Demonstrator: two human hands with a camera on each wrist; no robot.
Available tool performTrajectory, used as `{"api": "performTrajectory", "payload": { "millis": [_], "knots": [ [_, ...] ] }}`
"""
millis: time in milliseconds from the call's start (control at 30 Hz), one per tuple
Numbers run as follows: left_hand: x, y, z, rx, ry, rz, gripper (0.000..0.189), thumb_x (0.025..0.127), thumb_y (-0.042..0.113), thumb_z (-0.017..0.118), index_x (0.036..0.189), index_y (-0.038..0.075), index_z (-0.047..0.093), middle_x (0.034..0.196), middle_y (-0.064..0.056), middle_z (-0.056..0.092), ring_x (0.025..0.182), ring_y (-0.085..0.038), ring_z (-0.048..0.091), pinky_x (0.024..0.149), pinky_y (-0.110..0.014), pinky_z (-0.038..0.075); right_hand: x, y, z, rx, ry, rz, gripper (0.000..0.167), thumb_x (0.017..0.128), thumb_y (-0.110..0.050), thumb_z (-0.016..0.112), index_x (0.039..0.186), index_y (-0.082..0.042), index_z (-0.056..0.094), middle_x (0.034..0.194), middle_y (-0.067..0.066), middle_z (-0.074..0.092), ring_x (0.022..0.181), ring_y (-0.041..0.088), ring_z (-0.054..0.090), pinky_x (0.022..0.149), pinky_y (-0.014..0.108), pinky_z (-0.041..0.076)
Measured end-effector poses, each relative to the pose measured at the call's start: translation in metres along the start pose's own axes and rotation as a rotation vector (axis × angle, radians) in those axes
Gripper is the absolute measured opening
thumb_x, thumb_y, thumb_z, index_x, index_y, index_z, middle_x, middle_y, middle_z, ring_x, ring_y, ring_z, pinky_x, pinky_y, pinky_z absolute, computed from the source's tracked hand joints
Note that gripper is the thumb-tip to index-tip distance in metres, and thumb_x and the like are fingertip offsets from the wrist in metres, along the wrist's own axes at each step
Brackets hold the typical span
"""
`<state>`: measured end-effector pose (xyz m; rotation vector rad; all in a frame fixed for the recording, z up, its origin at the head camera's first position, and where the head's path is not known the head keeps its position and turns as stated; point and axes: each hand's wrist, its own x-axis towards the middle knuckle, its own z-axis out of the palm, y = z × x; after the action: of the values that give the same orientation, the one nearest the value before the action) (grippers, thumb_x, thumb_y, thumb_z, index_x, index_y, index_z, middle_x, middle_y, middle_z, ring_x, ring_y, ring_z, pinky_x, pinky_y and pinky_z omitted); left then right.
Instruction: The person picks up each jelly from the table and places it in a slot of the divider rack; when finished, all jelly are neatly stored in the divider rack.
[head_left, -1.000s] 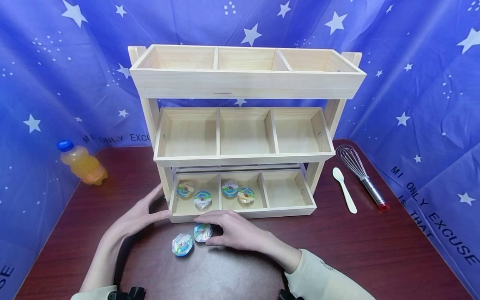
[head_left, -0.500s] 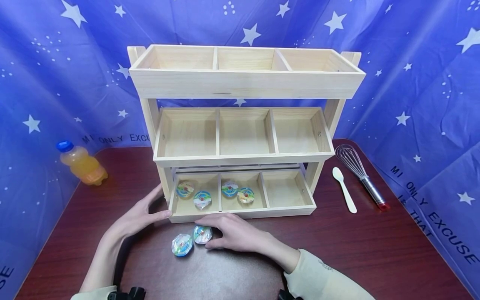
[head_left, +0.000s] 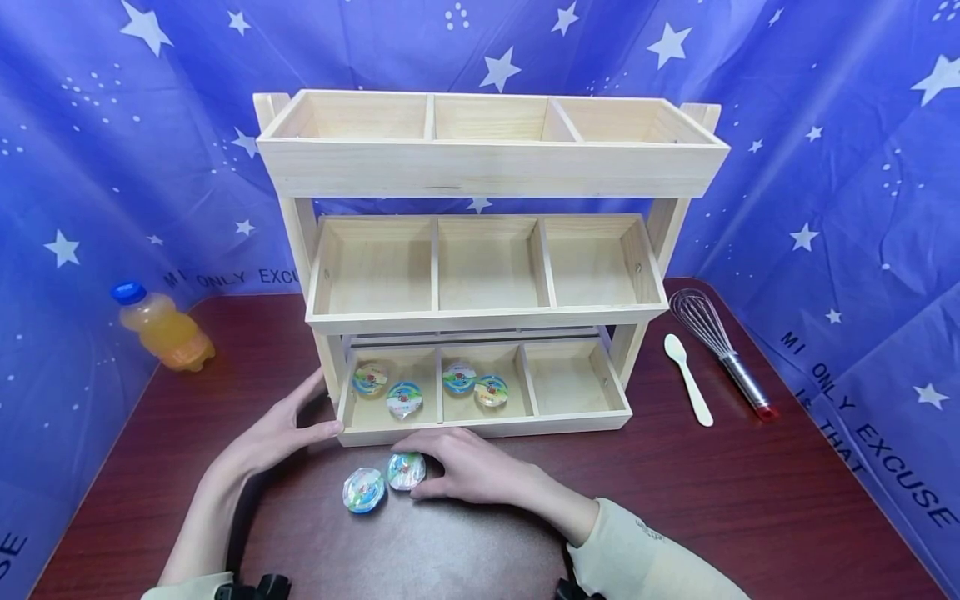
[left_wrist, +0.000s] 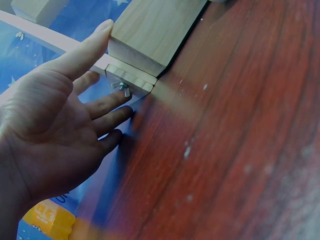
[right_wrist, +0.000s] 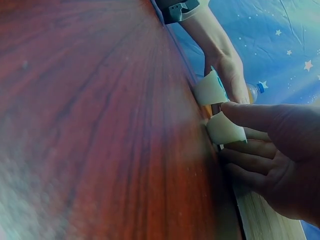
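Observation:
On the table in front of a wooden shelf (head_left: 495, 171), two foil-lidded jelly cups stand side by side. My right hand (head_left: 476, 467) holds the right-hand jelly cup (head_left: 406, 472) between thumb and fingers, its base at the tabletop. Just left of it is the other jelly cup (head_left: 364, 490), untouched. My left hand (head_left: 273, 429) rests at the shelf's lower left end. In the left wrist view its thumb (left_wrist: 90, 50) touches the bottom tray's corner, and its extended fingers lie by the post with the wing nut (left_wrist: 122, 88).
Two jelly cups lie in the bottom tray's left compartment (head_left: 393, 425), two more in its middle one. An orange drink bottle (head_left: 167, 329) stands at left. A white spoon (head_left: 690, 382) and a whisk (head_left: 723, 354) lie at right. A starry blue curtain (head_left: 825, 167) surrounds the table.
My right hand and the jelly cup in it have shifted very slightly toward me, away from the shelf. My left hand and the other cups stay where they were.

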<state>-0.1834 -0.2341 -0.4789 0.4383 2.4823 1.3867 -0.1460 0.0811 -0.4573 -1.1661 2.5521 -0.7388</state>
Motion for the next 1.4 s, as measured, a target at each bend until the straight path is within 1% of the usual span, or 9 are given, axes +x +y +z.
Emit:
{"api": "performTrajectory", "payload": {
  "millis": [467, 567, 700, 800, 1033, 1067, 1267, 1367, 1400],
  "knots": [
    [0.000, 0.000, 0.000, -0.017, -0.002, 0.008, 0.099, 0.093, 0.026, 0.076, 0.167, 0.018, 0.010, 0.170, -0.024, 0.020, 0.157, -0.048, 0.015, 0.119, -0.075, 0.017, -0.001, -0.001, -0.004, -0.011, 0.002, 0.002, 0.051, 0.088, -0.033, 0.082, 0.135, -0.020, 0.065, 0.135, -0.008, 0.069, 0.129, 0.003, 0.060, 0.112, 0.023, 0.046],
    [0.000, -0.001, 0.001, -0.016, -0.001, 0.008, 0.099, 0.094, 0.026, 0.075, 0.167, 0.018, 0.010, 0.170, -0.024, 0.021, 0.156, -0.048, 0.016, 0.119, -0.075, 0.018, -0.001, -0.001, -0.005, 0.001, 0.010, 0.002, 0.051, 0.088, -0.034, 0.082, 0.134, -0.020, 0.067, 0.133, -0.009, 0.070, 0.125, 0.001, 0.062, 0.109, 0.022, 0.048],
    [0.000, 0.000, 0.001, -0.007, 0.003, 0.005, 0.099, 0.094, 0.026, 0.075, 0.167, 0.018, 0.010, 0.170, -0.024, 0.021, 0.156, -0.048, 0.016, 0.119, -0.074, 0.018, -0.002, -0.002, -0.009, 0.007, 0.028, 0.002, 0.047, 0.087, -0.034, 0.083, 0.131, -0.021, 0.068, 0.125, -0.011, 0.073, 0.114, -0.002, 0.064, 0.102, 0.021, 0.051],
    [0.000, 0.000, 0.001, -0.003, 0.004, 0.003, 0.099, 0.094, 0.026, 0.075, 0.167, 0.018, 0.010, 0.170, -0.024, 0.021, 0.156, -0.048, 0.016, 0.119, -0.074, 0.018, -0.002, -0.003, -0.012, 0.014, 0.044, 0.001, 0.046, 0.087, -0.032, 0.083, 0.129, -0.021, 0.069, 0.123, -0.011, 0.074, 0.111, -0.003, 0.064, 0.100, 0.020, 0.052],
    [-0.001, -0.001, 0.000, -0.007, 0.001, 0.007, 0.099, 0.094, 0.025, 0.075, 0.167, 0.019, 0.009, 0.171, -0.024, 0.020, 0.156, -0.049, 0.015, 0.119, -0.075, 0.017, -0.004, -0.006, -0.023, 0.078, 0.080, -0.008, 0.049, 0.085, -0.032, 0.085, 0.129, -0.020, 0.070, 0.125, -0.010, 0.074, 0.113, -0.003, 0.063, 0.100, 0.019, 0.052],
    [-0.001, -0.001, 0.000, -0.008, 0.001, 0.008, 0.099, 0.094, 0.025, 0.075, 0.167, 0.020, 0.009, 0.171, -0.024, 0.020, 0.156, -0.049, 0.015, 0.119, -0.075, 0.017, -0.005, -0.006, -0.025, 0.080, 0.084, -0.004, 0.049, 0.085, -0.033, 0.085, 0.130, -0.021, 0.070, 0.126, -0.010, 0.073, 0.115, -0.003, 0.063, 0.102, 0.020, 0.050],
    [-0.001, -0.001, 0.000, -0.005, 0.003, 0.004, 0.100, 0.093, 0.026, 0.076, 0.167, 0.020, 0.009, 0.170, -0.023, 0.021, 0.156, -0.048, 0.016, 0.118, -0.074, 0.018, -0.008, -0.007, -0.035, 0.123, 0.110, -0.002, 0.052, 0.083, -0.029, 0.087, 0.131, -0.020, 0.069, 0.131, -0.007, 0.072, 0.123, 0.003, 0.064, 0.107, 0.024, 0.049],
    [0.000, -0.001, 0.000, -0.008, 0.000, 0.007, 0.100, 0.093, 0.026, 0.076, 0.167, 0.020, 0.009, 0.170, -0.023, 0.021, 0.156, -0.048, 0.016, 0.118, -0.074, 0.018, -0.010, -0.005, -0.039, 0.154, 0.126, 0.017, 0.052, 0.083, -0.028, 0.087, 0.131, -0.020, 0.070, 0.128, -0.008, 0.073, 0.116, 0.003, 0.066, 0.101, 0.023, 0.052],
    [0.001, -0.001, 0.000, -0.012, -0.003, 0.010, 0.099, 0.093, 0.026, 0.076, 0.167, 0.020, 0.010, 0.170, -0.023, 0.020, 0.156, -0.048, 0.015, 0.118, -0.074, 0.018, -0.011, -0.003, -0.041, 0.162, 0.132, 0.029, 0.053, 0.082, -0.028, 0.087, 0.132, -0.021, 0.070, 0.127, -0.010, 0.073, 0.113, 0.001, 0.065, 0.102, 0.023, 0.050]
  ]
}}
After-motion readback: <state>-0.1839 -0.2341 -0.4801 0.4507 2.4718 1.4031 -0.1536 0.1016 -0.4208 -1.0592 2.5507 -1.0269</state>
